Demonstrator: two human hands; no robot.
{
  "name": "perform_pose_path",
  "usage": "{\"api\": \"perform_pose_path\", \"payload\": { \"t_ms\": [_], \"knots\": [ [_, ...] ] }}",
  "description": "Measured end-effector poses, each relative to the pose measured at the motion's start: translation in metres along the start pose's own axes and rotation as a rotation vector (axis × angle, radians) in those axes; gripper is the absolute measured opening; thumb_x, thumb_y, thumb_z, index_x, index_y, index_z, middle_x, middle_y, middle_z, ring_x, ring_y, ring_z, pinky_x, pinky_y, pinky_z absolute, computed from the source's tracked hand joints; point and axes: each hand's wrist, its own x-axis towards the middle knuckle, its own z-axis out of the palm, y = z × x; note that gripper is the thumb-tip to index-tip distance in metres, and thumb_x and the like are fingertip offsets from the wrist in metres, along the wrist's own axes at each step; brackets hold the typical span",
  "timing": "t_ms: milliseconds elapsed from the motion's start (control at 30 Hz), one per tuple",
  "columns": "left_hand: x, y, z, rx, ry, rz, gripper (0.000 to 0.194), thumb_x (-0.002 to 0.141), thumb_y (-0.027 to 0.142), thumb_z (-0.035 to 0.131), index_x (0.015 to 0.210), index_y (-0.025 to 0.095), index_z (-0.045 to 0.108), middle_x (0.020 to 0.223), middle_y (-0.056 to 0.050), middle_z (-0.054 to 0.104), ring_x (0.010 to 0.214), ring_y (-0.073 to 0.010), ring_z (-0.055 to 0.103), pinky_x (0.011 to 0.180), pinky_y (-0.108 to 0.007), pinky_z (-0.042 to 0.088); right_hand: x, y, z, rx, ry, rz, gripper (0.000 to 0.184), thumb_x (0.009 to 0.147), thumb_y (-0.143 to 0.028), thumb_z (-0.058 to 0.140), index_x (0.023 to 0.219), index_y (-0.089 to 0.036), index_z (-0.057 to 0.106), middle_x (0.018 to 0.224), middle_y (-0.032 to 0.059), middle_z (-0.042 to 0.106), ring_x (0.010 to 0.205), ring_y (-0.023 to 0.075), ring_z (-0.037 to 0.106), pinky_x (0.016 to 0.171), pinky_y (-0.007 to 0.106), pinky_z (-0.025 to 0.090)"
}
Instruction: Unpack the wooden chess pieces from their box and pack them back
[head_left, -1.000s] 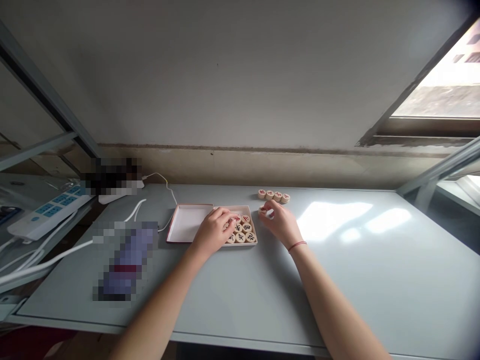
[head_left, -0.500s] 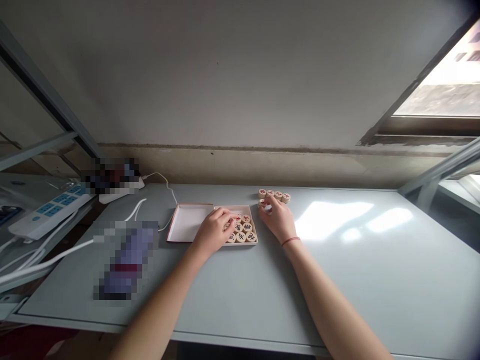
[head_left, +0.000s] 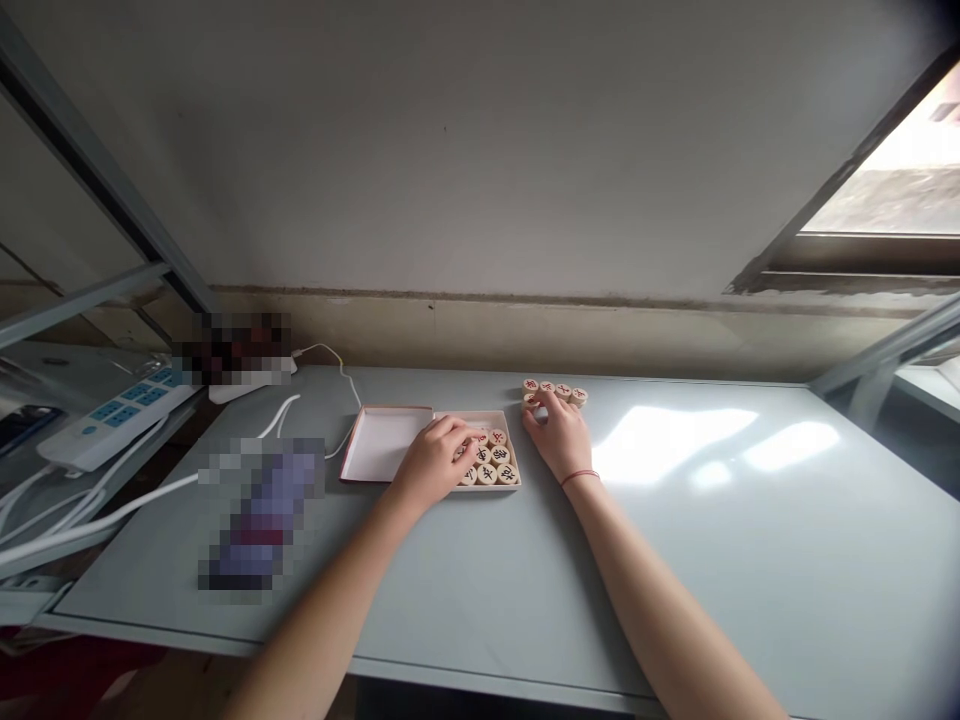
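**Xiangqi pieces between two hands**

The left hand curves over the pieces packed in a shallow white tray, its fingertips on them; whether it holds one cannot be told. The right hand forms a narrow pinch on a single piece at the left end of a short row of pieces, which lies on the pale grey table beyond the tray. An open white box lid adjoins the tray on the left. A pixelated object lies further left, and a power strip lies beyond the table's left edge.

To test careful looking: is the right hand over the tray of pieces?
No: the right hand touches the separate row of wooden xiangqi pieces beyond the tray.
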Motion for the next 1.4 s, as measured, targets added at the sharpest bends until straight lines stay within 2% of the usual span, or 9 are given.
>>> {"api": "perform_pose_path", "payload": {
  "t_ms": [300,600,700,800,867,1000,1100,1233,1400],
  "knots": [
    [0.001,0.0,-0.001,-0.006,-0.004,-0.008,0.019,0.088,0.018,0.05,0.096,0.022,0.068,0.093,-0.003,0.064,0.09,-0.0164,0.061,0.083,-0.03,0.05,0.0,0.002,0.001,0.04,0.028,0.027,0.018,0.077,-0.027,0.048,0.091,-0.022,0.059,0.087,0.0066,0.066,0.081,0.0237,0.052,0.073,0.035,0.041],
    [0.001,-0.002,0.0,0.021,0.012,0.001,0.02,0.087,0.019,0.05,0.094,0.023,0.068,0.091,-0.003,0.065,0.088,-0.0165,0.06,0.083,-0.03,0.048,0.002,0.003,0.001,0.048,0.009,0.049,0.019,0.081,-0.031,0.048,0.094,-0.023,0.06,0.089,0.0072,0.067,0.08,0.0237,0.052,0.071,0.035,0.041],
    [0.0,-0.004,0.002,0.121,0.034,-0.056,0.018,0.086,0.02,0.052,0.092,0.023,0.069,0.09,-0.003,0.067,0.087,-0.0177,0.06,0.084,-0.033,0.045,0.0,0.001,-0.002,0.049,0.019,0.042,0.022,0.082,-0.031,0.049,0.098,-0.023,0.06,0.092,0.0075,0.067,0.083,0.0242,0.053,0.072,0.035,0.042],
    [0.002,-0.006,0.006,0.281,0.078,-0.182,0.018,0.086,0.023,0.052,0.091,0.021,0.069,0.091,-0.006,0.068,0.09,-0.0229,0.057,0.08,-0.038,0.043,-0.004,-0.008,-0.009,0.048,0.111,-0.021,0.024,0.083,-0.033,0.048,0.099,-0.021,0.061,0.102,0.01,0.064,0.097,0.0264,0.052,0.079,0.038,0.042],
    [0.004,-0.006,0.009,0.358,0.091,-0.236,0.019,0.086,0.026,0.052,0.089,0.021,0.07,0.09,-0.008,0.068,0.091,-0.0263,0.053,0.077,-0.04,0.041,-0.009,-0.018,-0.016,0.076,0.136,-0.064,0.026,0.086,-0.036,0.044,0.099,-0.021,0.061,0.102,0.0113,0.063,0.097,0.026,0.053,0.079,0.037,0.042],
    [0.008,-0.004,0.014,0.364,0.056,-0.243,0.024,0.087,0.025,0.049,0.075,0.019,0.069,0.086,-0.011,0.066,0.09,-0.0275,0.049,0.076,-0.041,0.039,-0.02,-0.044,-0.026,0.189,-0.085,-0.043,0.035,0.089,-0.046,0.039,0.103,-0.022,0.059,0.08,0.0054,0.063,0.067,0.0181,0.055,0.061,0.029,0.04],
    [0.009,-0.003,0.015,0.369,0.048,-0.243,0.027,0.088,0.022,0.047,0.071,0.018,0.067,0.087,-0.012,0.065,0.09,-0.0273,0.048,0.076,-0.042,0.039,-0.025,-0.055,-0.027,0.198,-0.213,-0.047,0.037,0.088,-0.051,0.038,0.103,-0.024,0.059,0.077,0.0032,0.062,0.061,0.0155,0.054,0.056,0.026,0.038],
    [0.008,-0.005,0.012,0.4,0.028,-0.253,0.024,0.087,0.019,0.047,0.074,0.017,0.067,0.091,-0.013,0.067,0.091,-0.0288,0.048,0.075,-0.044,0.038,-0.026,-0.055,-0.025,0.202,-0.268,-0.019,0.037,0.088,-0.052,0.037,0.096,-0.024,0.06,0.078,0.0034,0.062,0.058,0.0145,0.053,0.054,0.025,0.038],
    [0.005,-0.012,0.007,0.454,-0.047,-0.231,0.023,0.087,0.018,0.047,0.079,0.019,0.069,0.094,-0.01,0.07,0.09,-0.0284,0.05,0.074,-0.042,0.038,-0.025,-0.052,-0.025,0.22,-0.268,-0.014,0.036,0.088,-0.052,0.038,0.092,-0.023,0.06,0.078,0.0036,0.063,0.058,0.0146,0.053,0.057,0.025,0.039]
  ]
}}
